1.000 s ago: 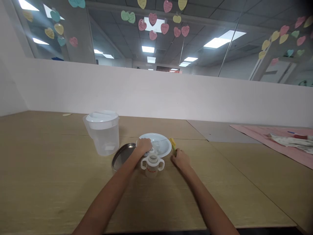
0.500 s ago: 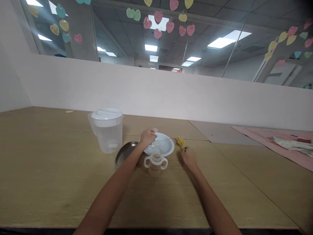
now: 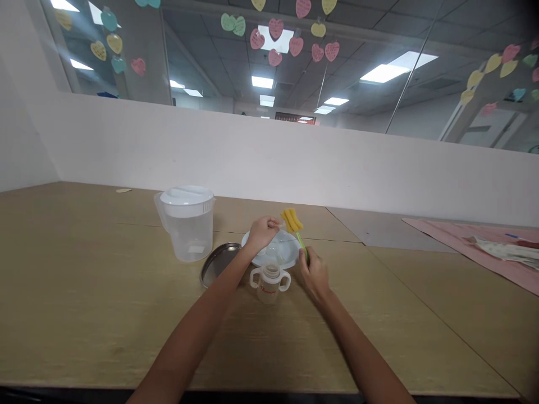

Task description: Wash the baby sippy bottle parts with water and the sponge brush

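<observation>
Over bowl [image 3: 292, 248], steady clear part [image 3: 281, 225] pinched in left hand [image 3: 261, 232], squarely aligning sponge brush [image 3: 291, 220] gripped in right hand [image 3: 315, 276].

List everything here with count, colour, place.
Brush: one, yellow, green, in right hand
Piece: one, clear, in left hand
Bottle: one, clear, before bowl
Bowl: one, white, behind bottle
Contents: some, clear, in bowl
Tray: one, silver, left of bowl
Pitcher: one, clear, beyond tray
Scrap: one, cream, far left
Cloth: one, pink, far right
Clutter: several, mixed, on cloth
Table: one, tan, below
Wall: one, white, behind table
Notes: many, mixed, on window
Lights: several, white, in window
Left hand: one, bare, above bowl
Right hand: one, bare, beside bowl
</observation>
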A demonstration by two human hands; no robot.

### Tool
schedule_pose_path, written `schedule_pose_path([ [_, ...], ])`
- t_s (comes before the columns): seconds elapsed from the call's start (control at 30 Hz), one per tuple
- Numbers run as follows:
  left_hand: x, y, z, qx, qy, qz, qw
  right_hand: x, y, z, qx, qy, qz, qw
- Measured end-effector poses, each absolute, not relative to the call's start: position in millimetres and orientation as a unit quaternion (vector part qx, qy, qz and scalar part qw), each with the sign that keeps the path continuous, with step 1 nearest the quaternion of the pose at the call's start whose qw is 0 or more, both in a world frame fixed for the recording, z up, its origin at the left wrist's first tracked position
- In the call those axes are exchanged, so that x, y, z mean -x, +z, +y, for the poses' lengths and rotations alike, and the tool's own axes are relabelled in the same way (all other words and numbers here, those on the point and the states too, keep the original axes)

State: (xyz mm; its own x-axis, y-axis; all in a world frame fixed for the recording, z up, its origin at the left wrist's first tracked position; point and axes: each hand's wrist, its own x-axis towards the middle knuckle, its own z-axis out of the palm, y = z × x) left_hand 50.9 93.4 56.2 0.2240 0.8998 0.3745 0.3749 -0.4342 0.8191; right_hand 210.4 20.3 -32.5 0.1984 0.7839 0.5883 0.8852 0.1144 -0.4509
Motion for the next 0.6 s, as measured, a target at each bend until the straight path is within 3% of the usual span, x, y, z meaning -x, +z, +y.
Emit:
schedule_pose_path([
  [0.47, -54.5, 68.3, 86.7, -0.603, 0.552, 0.375, 0.436, -211.6, -33.1, 15.0, 0.648, -0.056, -0.605, 0.459],
  [0.6, -51.9, 68.3, 90.6, -0.529, 0.560, 0.323, 0.550, -211.9, -35.8, 14.7, 0.608, -0.060, -0.636, 0.472],
])
